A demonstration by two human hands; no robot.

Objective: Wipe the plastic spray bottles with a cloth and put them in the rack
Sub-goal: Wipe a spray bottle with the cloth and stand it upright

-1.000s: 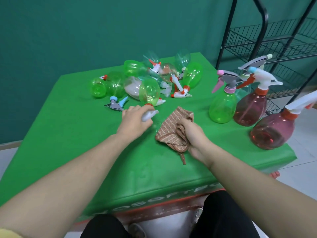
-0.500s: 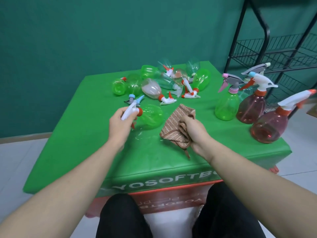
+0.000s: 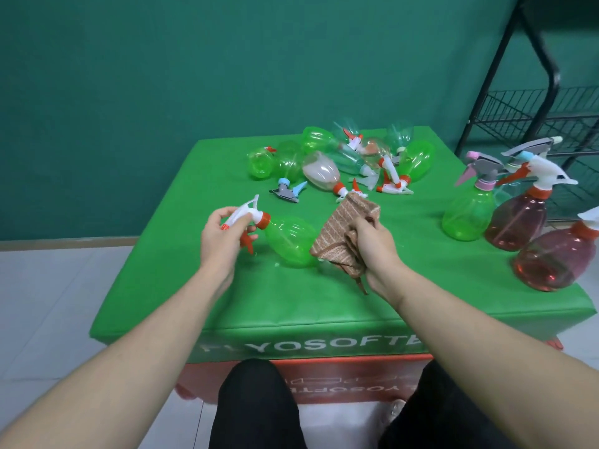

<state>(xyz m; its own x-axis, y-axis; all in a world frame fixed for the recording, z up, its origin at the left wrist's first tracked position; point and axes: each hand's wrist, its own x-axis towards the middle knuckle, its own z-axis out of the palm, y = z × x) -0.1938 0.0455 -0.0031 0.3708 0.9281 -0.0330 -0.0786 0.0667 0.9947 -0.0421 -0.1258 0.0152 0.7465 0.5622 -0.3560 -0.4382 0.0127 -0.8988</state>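
A person seated at a green-covered worktop [image 3: 155,286] holds a green spray bottle [image 3: 290,241] sideways above the middle of the surface, the left hand [image 3: 220,239] curled round its white trigger head and orange collar, the grip clamped there. The right hand [image 3: 372,251] bunches a brown striped cloth [image 3: 340,233], its grip clamped on the folds, with the cloth pressed against the bottle's base end. The wiping step appears to be just starting on this bottle. A heap of unwiped bottles [image 3: 343,160] lies toward the far edge of the worktop, alongside a loose grey and blue trigger head [image 3: 288,191]; three bottles stand upright near the right edge (one green [image 3: 468,212], two red [image 3: 517,223]), apparently still waiting for the rack. The black wire rack [image 3: 551,115] stands beyond the far right corner, its visible shelves holding no bottles that can be made out. The next move likely calls for drawing the cloth along the body while the left hand turns the bottle by its head, then carrying it across to the rack.
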